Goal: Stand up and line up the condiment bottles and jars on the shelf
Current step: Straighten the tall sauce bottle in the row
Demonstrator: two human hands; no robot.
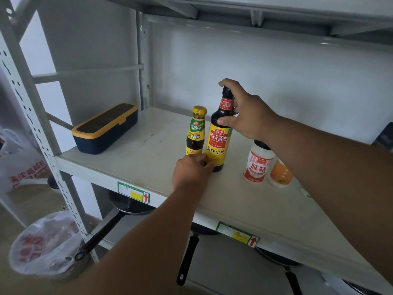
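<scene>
**Lining up the soy sauce**

Left hand pinches the base of the tall soy sauce bottle beside the small sauce bottle; right hand clasps its neck. Next, I'd judge: release, fetch the MSG jar

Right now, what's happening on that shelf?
A person is arranging condiments on the shelf. The right hand grips the neck of the tall soy sauce bottle, upright; the left hand steadies its base beside the smaller yellow-capped bottle. Two jars, the white jar and the orange jar, stand to the right.
</scene>
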